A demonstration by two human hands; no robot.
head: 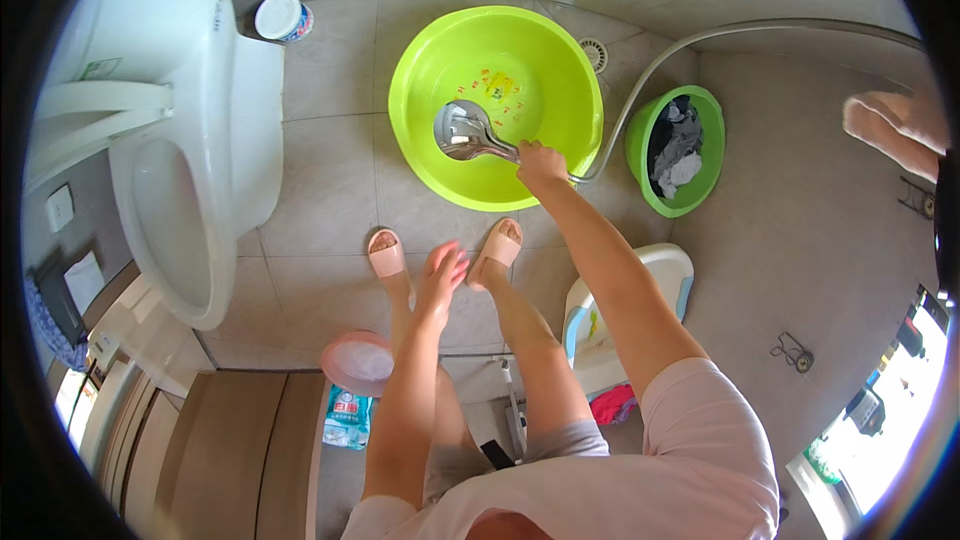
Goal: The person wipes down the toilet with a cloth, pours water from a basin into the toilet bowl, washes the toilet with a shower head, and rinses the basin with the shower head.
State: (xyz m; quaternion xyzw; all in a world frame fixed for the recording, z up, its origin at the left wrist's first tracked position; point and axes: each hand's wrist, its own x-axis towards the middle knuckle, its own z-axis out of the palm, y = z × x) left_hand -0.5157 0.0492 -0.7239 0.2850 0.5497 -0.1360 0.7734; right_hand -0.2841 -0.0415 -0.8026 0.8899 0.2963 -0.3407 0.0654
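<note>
My right hand (541, 165) grips the handle of a chrome shower head (465, 131), held over a large lime-green plastic basin (420, 157) on the tiled floor. A metal hose (641, 79) curves from the handle up to the right. Orange and yellow marks show on the basin's bottom; whether it holds water I cannot tell. My left hand (445, 274) hangs empty with its fingers apart, above the floor between two pink slippers (386, 259) that are on the feet. To the right of the basin stands a green bucket (712, 157) with grey, black and white cloths (679, 150) inside.
At the left is a white toilet (255, 135), with a lidded tub (281, 16) behind it. A pink basin (356, 364) and a teal packet (348, 416) lie near my left arm. A white baby bathtub (667, 262) and red cloth (611, 403) are at the right. A floor drain (594, 55) lies behind the basin.
</note>
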